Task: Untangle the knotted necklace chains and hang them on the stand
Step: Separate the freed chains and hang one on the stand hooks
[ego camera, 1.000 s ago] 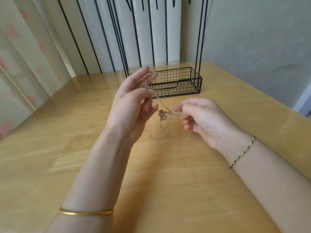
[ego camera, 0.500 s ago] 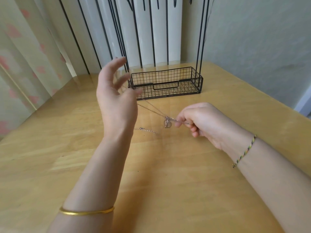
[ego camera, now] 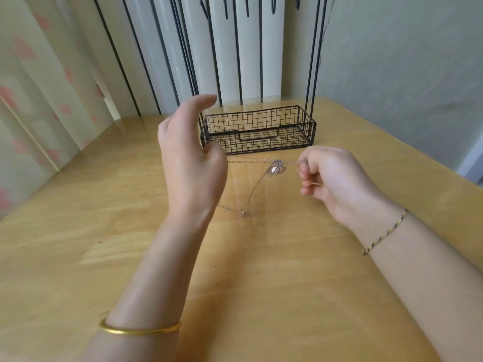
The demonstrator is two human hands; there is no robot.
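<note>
Thin knotted necklace chains (ego camera: 276, 169) hang in the air between my hands, above the wooden table (ego camera: 261, 270). My right hand (ego camera: 332, 178) pinches one strand just right of the knot, fingers curled. Another taut strand runs left from the knot to my raised left hand (ego camera: 188, 158) and ends by the thumb; the grip itself is hidden behind the hand. A loose end drops to the table, its clasp (ego camera: 244, 212) lying there. Behind the hands, the black wire stand (ego camera: 258, 131) has a basket base, tall rods and hooks at the top.
The table's far edge meets a wall with white pipes (ego camera: 235, 48) behind the stand. A curtain (ego camera: 39, 87) hangs at the left. The right table edge (ego camera: 431, 163) runs diagonally near my right arm.
My hands have pulled apart: the left went up and to the left, the right drew back to the right. The bunched chains stretched into taut strands with a smaller knot near my right hand.
</note>
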